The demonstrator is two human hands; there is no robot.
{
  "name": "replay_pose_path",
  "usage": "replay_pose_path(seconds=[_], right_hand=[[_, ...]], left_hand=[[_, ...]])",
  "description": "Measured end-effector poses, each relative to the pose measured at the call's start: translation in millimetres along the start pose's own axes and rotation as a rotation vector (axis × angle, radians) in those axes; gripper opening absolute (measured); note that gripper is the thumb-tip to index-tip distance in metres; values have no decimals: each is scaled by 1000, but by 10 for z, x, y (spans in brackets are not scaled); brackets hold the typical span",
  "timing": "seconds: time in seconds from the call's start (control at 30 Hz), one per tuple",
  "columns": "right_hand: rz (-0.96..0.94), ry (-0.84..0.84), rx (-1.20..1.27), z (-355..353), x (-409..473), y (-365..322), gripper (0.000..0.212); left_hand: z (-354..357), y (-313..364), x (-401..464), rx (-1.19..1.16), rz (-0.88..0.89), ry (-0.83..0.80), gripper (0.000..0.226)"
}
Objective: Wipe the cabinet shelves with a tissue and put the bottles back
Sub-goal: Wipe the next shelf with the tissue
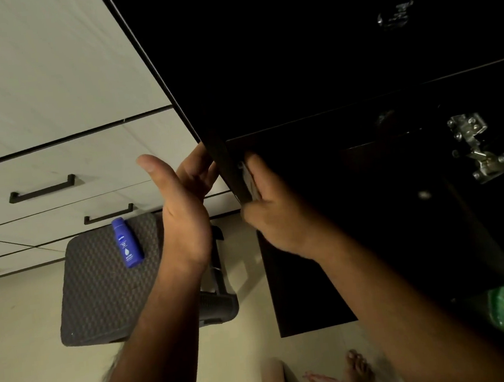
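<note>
step: wiping, judged; both hands at the front edge of the dark cabinet panel [227,168], bottle return not begun
right hand [277,216]: fingers curled, pressing a pale tissue [248,182] against the panel edge
left hand [184,203]: fingers hooked round the far side of the edge, thumb up, steadying
blue bottle [127,243]: lying on the dark stool [100,291], well apart from the cabinet
shelves: interior too dark to read
hinge [477,150]: metal, inside right
next: slide tissue along edge, then reach down for bottle
</note>
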State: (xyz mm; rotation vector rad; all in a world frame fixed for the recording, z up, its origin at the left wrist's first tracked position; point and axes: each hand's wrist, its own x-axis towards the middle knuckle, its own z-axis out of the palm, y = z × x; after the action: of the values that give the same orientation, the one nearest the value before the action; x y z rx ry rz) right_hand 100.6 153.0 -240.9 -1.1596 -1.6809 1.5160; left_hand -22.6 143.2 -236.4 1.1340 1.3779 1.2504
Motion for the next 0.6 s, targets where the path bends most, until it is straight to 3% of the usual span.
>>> replay_pose_path(seconds=[0.07, 0.17, 0.27, 0.47, 0.6], right_hand=[[-1, 100, 36, -34, 170, -54, 26], [-14, 172, -27, -48, 263, -65, 33], [13, 149, -146, -107, 271, -77, 11], [82, 115, -277, -123, 300, 47, 17], [167, 67, -289, -63, 336, 339, 42]], left_hand=[[-10, 4, 2, -10, -3, -12, 96], [-25, -1, 10, 4, 14, -46, 96], [-45, -13, 23, 7, 29, -45, 95], [-11, -74, 1, 1, 19, -40, 91], [46, -179, -47, -8, -6, 13, 84]])
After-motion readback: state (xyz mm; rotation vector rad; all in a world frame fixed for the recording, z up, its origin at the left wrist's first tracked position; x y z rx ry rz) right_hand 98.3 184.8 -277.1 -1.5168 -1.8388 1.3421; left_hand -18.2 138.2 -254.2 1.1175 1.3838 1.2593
